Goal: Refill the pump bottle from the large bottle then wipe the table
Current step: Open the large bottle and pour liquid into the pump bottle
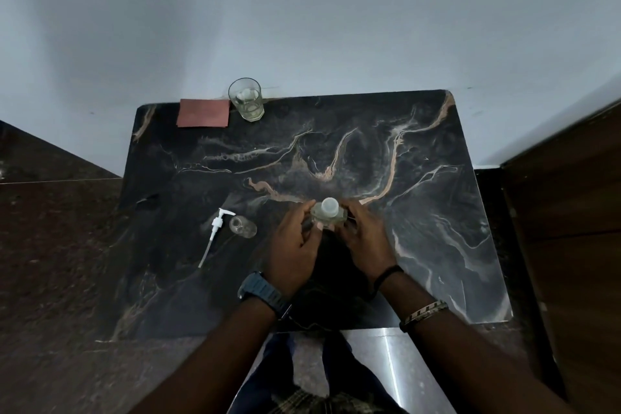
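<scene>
Both hands meet at the middle of the dark marble-patterned table top (420,178), slightly toward six o'clock, closed around the large clear plastic bottle (327,217) with its white screw cap (329,206). The left hand (295,245) wraps the bottle's nine o'clock side, fingers curled against its shoulder; the right hand (364,237) grips the three o'clock side in the same way. Seen from straight above, the bottle stands upright between the palms, and its lower body is hidden by the hands, so whether its base rests on the table is hard to tell. The cap sits on the neck.

At about nine o'clock from the hands, near but clear of them, the small clear glass pump bottle (243,226) stands with its mouth open. Just beside it, farther toward nine o'clock, the white plastic pump head with its long dip tube (215,232) lies flat on the table, the tube running toward seven o'clock.

Far off at eleven o'clock, at the table's back edge against the pale wall (302,17), a clear drinking glass (246,99) stands upright, with a little liquid at the bottom. Touching or almost touching its nine o'clock side lies a flat reddish-brown folded cloth (203,112).

The left wrist wears a dark wristwatch (263,294); the right forearm carries a thin black band (386,276) and a striped bracelet (424,313).
</scene>
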